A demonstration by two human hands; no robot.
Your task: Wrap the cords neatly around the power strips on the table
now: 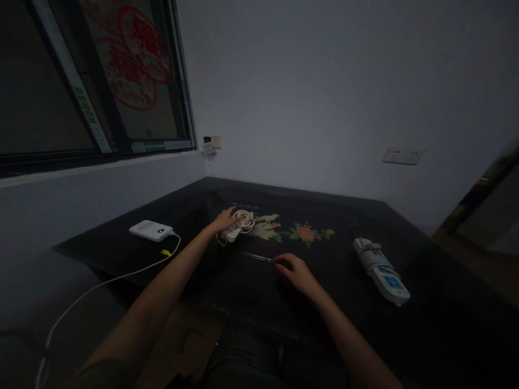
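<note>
White coiled cord (245,220), lying on a white block (232,234), sits against the fingers of my left hand (225,220), the nearer one; how far that grip is closed, I cannot tell. My right hand (292,269) is pinched on one end of a slim rod (258,257), long axis running left toward the block. No obstruction between them. Wrapped power strip (383,274) well right; power bank (151,230) left on the worktop (251,289).

The left hand (223,220) touches a coiled white cord (245,222); the right hand (295,272) pinches a thin, shiny rod (259,257).
</note>
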